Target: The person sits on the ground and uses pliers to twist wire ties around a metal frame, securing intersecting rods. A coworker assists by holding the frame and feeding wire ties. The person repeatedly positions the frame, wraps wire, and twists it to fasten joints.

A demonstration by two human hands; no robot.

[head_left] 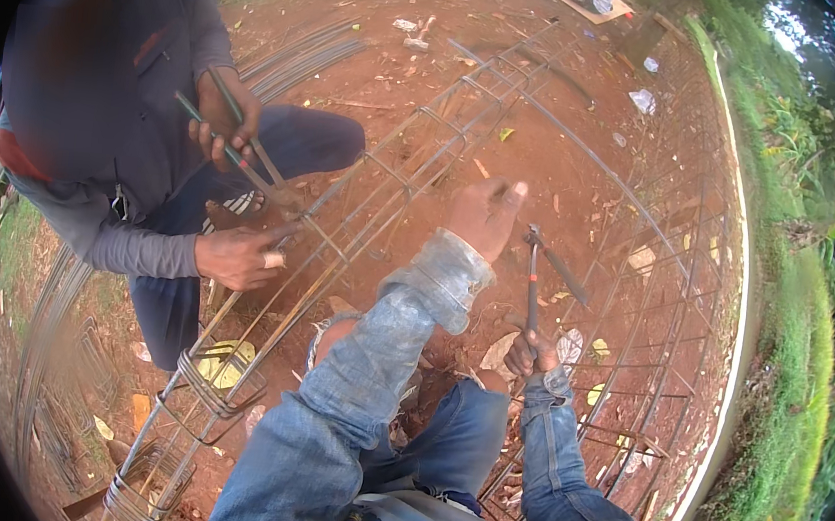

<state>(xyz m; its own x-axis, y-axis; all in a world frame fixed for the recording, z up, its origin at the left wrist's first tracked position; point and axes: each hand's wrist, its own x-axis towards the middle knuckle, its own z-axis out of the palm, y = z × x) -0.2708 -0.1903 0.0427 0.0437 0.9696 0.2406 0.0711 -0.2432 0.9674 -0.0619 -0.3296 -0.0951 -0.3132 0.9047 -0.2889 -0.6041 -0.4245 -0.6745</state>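
My left hand is raised in mid-view over the red soil, to the right of a long rebar cage. Its fingers are curled under with the thumb on top; anything inside them is hidden. Lower and further right, my right hand grips one handle of a pair of pincers. The jaws point away from me, and the other handle swings out to the right, outside my grip. The cage runs diagonally from lower left to far middle, with steel stirrups around its long bars.
Across the cage a co-worker crouches, one hand on a long green-handled tool, the other near the bars. Another rebar frame lies at right beside a pale kerb. Loose rods and dry leaves lie about.
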